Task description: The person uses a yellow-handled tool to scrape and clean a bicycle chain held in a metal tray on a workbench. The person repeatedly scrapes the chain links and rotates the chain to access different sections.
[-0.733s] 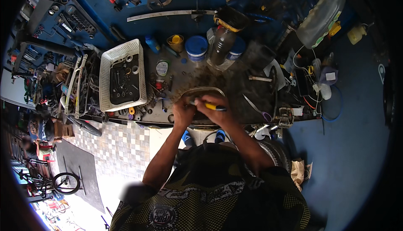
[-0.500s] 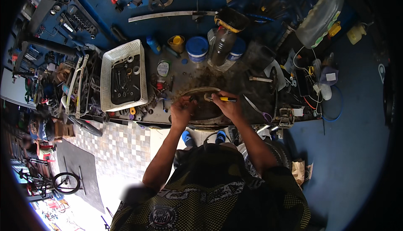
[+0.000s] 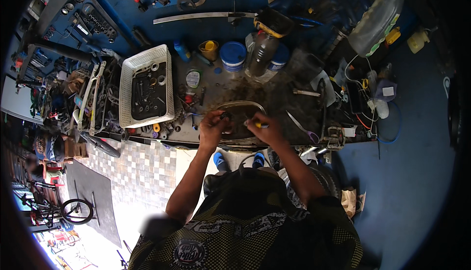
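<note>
My left hand (image 3: 211, 130) is closed around a small dark part (image 3: 225, 116), pinched near the fingertips; its exact kind is too small to make out. Opposite it, my right hand (image 3: 269, 131) grips a slim tool with a yellow handle (image 3: 261, 125); blur hides its working end, which points toward the left hand. Both hands are over a shallow dark pan with a rounded pale rim (image 3: 244, 103), which rests at the bench's front edge. The two hands are apart, with a short gap between them.
A white plastic basket (image 3: 169, 86) with wrenches and small metal parts stands left on the workbench. Blue-lidded tubs (image 3: 232, 54) and a dark bottle (image 3: 262, 54) stand behind the pan. Purple-handled scissors (image 3: 312, 135) lie to the right. Tools hang on the blue wall.
My right hand has turned and shifted slightly, and the yellow-handled tool now shows less of its length. The left hand still holds the small part in nearly the same place.
</note>
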